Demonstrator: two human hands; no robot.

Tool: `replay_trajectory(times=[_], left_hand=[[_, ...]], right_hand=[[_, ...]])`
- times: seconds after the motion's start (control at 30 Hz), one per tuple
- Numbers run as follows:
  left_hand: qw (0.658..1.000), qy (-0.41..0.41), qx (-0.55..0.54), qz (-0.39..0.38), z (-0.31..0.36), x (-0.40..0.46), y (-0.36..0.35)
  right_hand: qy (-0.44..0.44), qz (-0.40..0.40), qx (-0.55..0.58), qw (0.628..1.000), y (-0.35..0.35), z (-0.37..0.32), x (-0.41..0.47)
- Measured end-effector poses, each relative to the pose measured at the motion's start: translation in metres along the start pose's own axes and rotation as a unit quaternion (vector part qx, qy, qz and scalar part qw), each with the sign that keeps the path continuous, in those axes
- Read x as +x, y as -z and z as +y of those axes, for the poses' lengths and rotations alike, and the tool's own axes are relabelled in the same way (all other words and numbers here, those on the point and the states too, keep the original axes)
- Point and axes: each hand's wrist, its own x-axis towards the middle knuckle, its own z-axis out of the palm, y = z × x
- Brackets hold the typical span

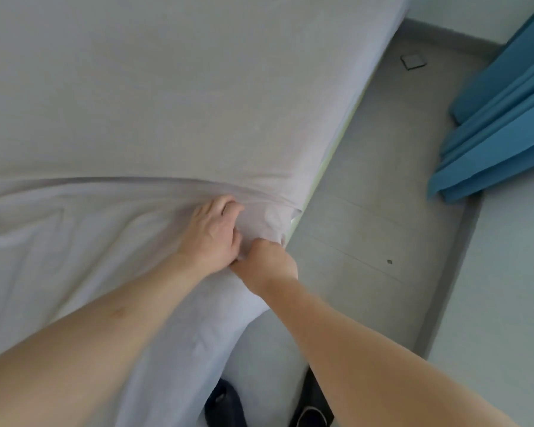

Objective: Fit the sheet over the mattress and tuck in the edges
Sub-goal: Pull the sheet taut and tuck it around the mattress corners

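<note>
A pale lilac-grey sheet (167,97) covers the mattress and lies smooth across the far part. At the near right corner it bunches into folds. My left hand (211,231) grips a bunch of the sheet at that corner, fingers curled into the cloth. Just to its right, my right hand (267,261) is closed in a fist on the sheet's edge and touches the left hand. A thin pale green strip of mattress edge (332,152) shows below the sheet along the right side. Loose sheet hangs down towards my feet.
A grey tiled floor (383,195) runs along the right of the bed, bounded by a grey skirting. Blue curtains (500,118) hang at the upper right. A small square floor fitting (413,61) lies near the far wall. Dark shoes (309,414) show at the bottom.
</note>
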Motion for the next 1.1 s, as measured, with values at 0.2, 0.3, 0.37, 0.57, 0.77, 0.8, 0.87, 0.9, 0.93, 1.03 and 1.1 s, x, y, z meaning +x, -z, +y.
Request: replay_trajectory(times=[0.2,0.3,0.37,0.57,0.77,0.8,0.87,0.9,0.93,1.03,1.1], left_hand=[[0.989,0.050,0.037,-0.138,-0.046,-0.083,-0.004],[0.980,0.046,0.011,-0.191,-0.058,-0.102,-0.011],[0.982,0.014,0.006,-0.190,-0.060,-0.104,-0.014],[0.966,-0.041,0.139,-0.214,-0.041,-0.100,0.002],[0.954,-0.021,0.007,-0.300,-0.047,-0.140,-0.003],[0.959,-0.013,-0.013,-0.283,-0.050,-0.147,0.001],[0.962,-0.008,0.009,-0.273,-0.052,-0.157,0.009],[0.957,-0.015,0.051,-0.284,-0.054,-0.165,0.011],[0.948,-0.028,0.098,-0.301,-0.057,-0.174,0.012],[0.930,-0.037,0.158,-0.330,-0.066,-0.197,0.009],[0.936,-0.047,0.162,-0.310,-0.068,-0.207,0.004]], right_hand=[[-0.015,-0.026,-0.072,0.997,-0.045,-0.013,-0.011],[-0.060,0.008,-0.033,0.998,-0.061,-0.012,-0.010],[-0.060,0.023,-0.045,0.997,-0.067,-0.013,-0.013],[-0.079,0.009,-0.074,0.994,-0.079,-0.019,-0.028],[-0.126,-0.047,-0.149,0.980,-0.102,-0.011,-0.057],[-0.142,-0.021,-0.120,0.982,-0.107,-0.014,-0.063],[-0.172,-0.024,-0.036,0.984,-0.120,-0.020,-0.073],[-0.189,-0.058,0.005,0.980,-0.129,-0.024,-0.079],[-0.199,-0.094,0.032,0.975,-0.139,-0.028,-0.087],[-0.183,-0.115,0.015,0.976,-0.168,-0.029,-0.102],[-0.185,-0.069,0.028,0.980,-0.183,-0.026,-0.102]])
